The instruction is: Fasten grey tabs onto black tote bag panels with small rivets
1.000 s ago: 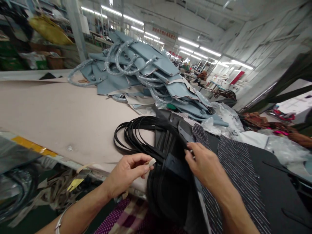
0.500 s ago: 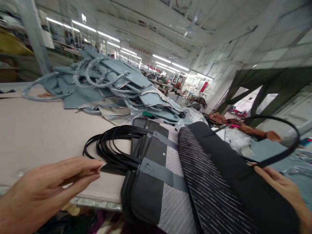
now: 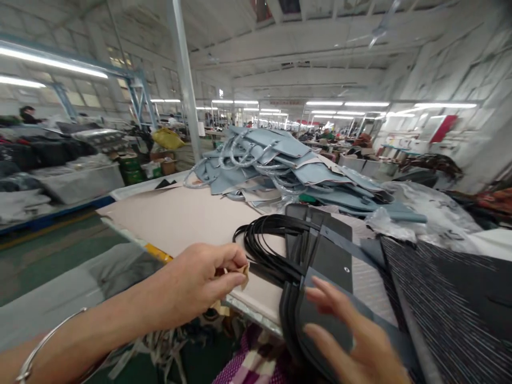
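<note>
Bare table (image 3: 180, 218) is lying open left of the black straps (image 3: 264, 250); blue bags (image 3: 288, 170) are blocking behind, striped fabric (image 3: 448, 298) is crowding the right.

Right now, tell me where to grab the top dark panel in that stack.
Grip the top dark panel at its near rounded edge, coming from the near side under the right hand. That edge overhangs the table, while black handle loops crowd the far-left side.

tabletop (image 3: 188, 218): beige | stacked panels (image 3: 320, 266): dark grey with lighter grey-blue bands | looped straps (image 3: 264, 245): black | bag pile (image 3: 288, 170): pale blue | cloth (image 3: 452, 298): black, fine white stripes | paper scrap (image 3: 242, 273): tan | fabric below (image 3: 248, 365): purple-white check
</note>
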The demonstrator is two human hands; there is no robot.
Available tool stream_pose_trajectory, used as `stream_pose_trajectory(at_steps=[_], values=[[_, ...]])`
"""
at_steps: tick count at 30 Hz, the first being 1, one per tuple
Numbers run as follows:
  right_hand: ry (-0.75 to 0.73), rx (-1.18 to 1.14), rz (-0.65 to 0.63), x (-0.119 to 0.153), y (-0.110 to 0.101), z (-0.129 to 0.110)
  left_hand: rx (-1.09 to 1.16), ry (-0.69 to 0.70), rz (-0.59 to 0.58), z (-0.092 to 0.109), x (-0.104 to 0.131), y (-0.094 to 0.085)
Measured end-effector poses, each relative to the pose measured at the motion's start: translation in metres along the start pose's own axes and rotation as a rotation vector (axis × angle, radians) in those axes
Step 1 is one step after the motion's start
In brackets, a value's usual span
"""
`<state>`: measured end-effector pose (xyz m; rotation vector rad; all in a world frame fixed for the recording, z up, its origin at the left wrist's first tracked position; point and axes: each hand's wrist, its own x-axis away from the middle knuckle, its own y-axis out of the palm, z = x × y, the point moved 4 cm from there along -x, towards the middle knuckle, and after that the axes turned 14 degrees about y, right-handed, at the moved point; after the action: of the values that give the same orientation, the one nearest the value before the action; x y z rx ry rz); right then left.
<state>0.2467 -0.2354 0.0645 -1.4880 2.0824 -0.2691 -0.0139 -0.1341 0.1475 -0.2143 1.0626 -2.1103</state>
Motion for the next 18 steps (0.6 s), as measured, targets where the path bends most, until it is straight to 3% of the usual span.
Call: stream_pose_trajectory(at_steps=[2, 3, 6, 8, 11, 14, 18], values=[[-0.163, -0.073, -0.192, 0.001, 0.068, -0.032, 0.063, -0.063, -0.030, 0.003, 0.008, -0.003], [-0.208, -0.140, -0.204, 0.001, 0.095, -0.046, 0.104, -0.094, -0.041, 0.003, 0.013, -0.005], [-0.186, -0.295, -0.210, 0.000, 0.149, -0.071, 0.238, -0.182, -0.068, -0.005, 0.029, -0.012], [-0.159, -0.314, -0.180, -0.002, 0.161, -0.075, 0.284, -0.244, -0.070, -0.015, 0.042, -0.018], [-0.223, -0.246, -0.145, -0.007, 0.164, -0.074, 0.259, -0.325, -0.081, -0.028, 0.062, -0.025], [-0.361, -0.145, -0.205, -0.013, 0.170, -0.080, 0.129, -0.400, -0.117, -0.037, 0.077, -0.033], [-0.456, -0.069, -0.275, -0.020, 0.191, -0.096, -0.022, -0.445, -0.068, -0.046, 0.091, -0.055]])
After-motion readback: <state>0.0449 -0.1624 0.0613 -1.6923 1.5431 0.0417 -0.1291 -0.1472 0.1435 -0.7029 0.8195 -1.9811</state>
